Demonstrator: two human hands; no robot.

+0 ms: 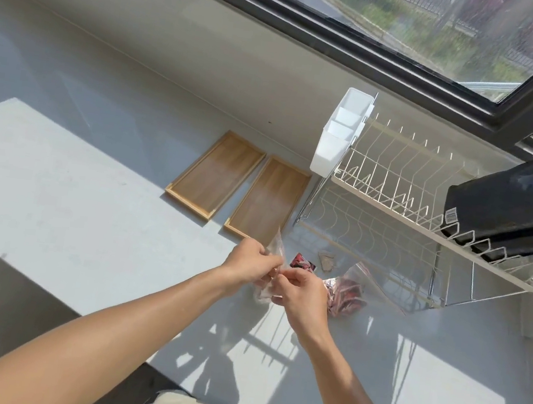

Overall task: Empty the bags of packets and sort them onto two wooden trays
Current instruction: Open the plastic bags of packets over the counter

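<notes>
At the near edge of the counter, just in front of the trays, the left hand [248, 262] and right hand [302, 292] meet over a small clear bag [264, 290], each pinching its top between thumb and fingertips, apparently to pull the mouth apart. Both forearms reach forward from the body and converge, wrists slightly bent, the fingers curled round the plastic. The contents of this bag are too blurred to identify beyond a pinkish tint.

Just to the right lies a second clear bag [357, 291], still filled with red and silver packets. One red packet [303, 262] and a pale brownish item [327, 261] lie loose on the counter behind the hands.

Further out, the left wooden tray [216, 174] and right wooden tray [267, 198] lie side by side, touching or nearly so, and bare. By that evidence the task is at an early stage: no sorting done, at least two bags yet to empty.

A wire dish rack [410, 215] stands at the right.
</notes>
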